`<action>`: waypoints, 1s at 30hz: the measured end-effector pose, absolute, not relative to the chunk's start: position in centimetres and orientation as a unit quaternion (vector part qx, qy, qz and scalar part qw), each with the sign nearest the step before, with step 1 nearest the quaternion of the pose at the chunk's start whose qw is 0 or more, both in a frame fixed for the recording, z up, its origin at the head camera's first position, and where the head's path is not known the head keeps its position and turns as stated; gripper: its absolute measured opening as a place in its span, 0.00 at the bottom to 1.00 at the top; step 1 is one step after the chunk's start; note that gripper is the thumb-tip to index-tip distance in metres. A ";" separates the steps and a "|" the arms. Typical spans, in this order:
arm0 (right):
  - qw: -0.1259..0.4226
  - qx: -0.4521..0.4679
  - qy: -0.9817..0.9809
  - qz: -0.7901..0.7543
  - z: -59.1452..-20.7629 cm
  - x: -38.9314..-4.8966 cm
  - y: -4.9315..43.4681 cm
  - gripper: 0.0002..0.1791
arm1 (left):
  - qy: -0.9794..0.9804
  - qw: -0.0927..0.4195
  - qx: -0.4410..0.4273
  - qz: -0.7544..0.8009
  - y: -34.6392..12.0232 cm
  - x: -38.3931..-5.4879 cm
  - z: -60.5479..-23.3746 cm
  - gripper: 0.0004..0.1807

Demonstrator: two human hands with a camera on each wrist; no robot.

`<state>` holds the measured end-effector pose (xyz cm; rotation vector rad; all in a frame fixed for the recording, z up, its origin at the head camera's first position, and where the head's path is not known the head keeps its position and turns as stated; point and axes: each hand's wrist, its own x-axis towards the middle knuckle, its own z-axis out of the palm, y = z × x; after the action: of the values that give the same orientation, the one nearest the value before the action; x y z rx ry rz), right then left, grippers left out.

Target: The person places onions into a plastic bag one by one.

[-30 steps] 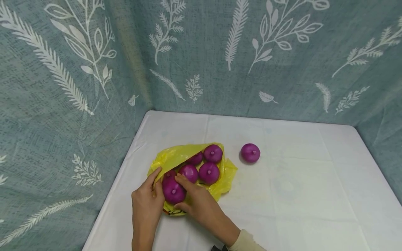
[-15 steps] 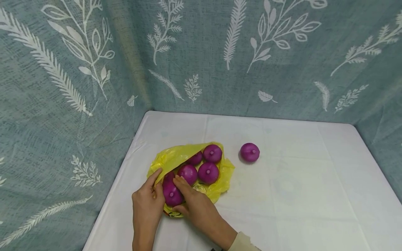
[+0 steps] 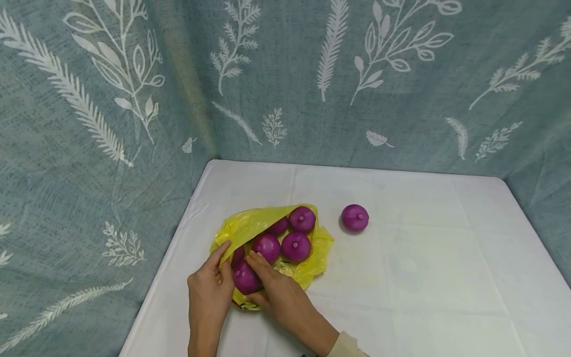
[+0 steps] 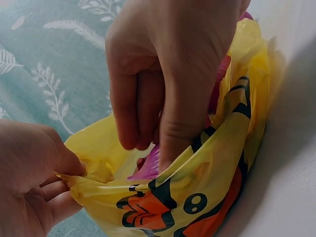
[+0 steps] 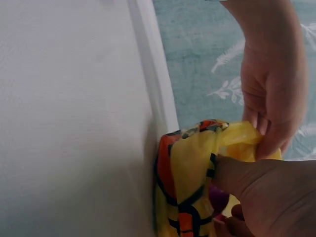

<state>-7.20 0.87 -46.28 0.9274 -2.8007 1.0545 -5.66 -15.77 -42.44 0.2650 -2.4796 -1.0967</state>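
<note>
A yellow plastic bag (image 3: 245, 222) with printed orange and black figures (image 4: 148, 210) lies with its mouth spread, several purple onions (image 3: 296, 247) inside it. My left hand (image 3: 208, 290) pinches the bag's rim between thumb and fingers at its left side. Reaching into the mouth, my right hand (image 3: 285, 300) grips an onion (image 3: 246, 278) at the bag's near end, thumb on the near side and fingers on the far side. In the left wrist view, the bag wall hides most of that onion (image 4: 147, 170).
One loose purple onion (image 3: 355, 218) sits on the white-covered table (image 3: 428, 267), right of the bag. A blue-green curtain (image 3: 285, 69) with white leaf prints hangs behind the table and along its left side.
The onion in my right hand has shifted slightly down toward the near end of the bag, and my right hand moved with it. My left hand keeps its pinch on the rim.
</note>
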 end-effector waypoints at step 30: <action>0.048 0.191 -0.846 0.495 -43.9 -10.4 12.2 0.42 | -0.897 0.191 0.105 -0.385 -15.5 -5.9 -42.0 0.23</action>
<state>-10.35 12.16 -43.93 0.5829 -2.5805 1.5095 -5.86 -15.51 -42.03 0.2945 -2.5185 -1.0816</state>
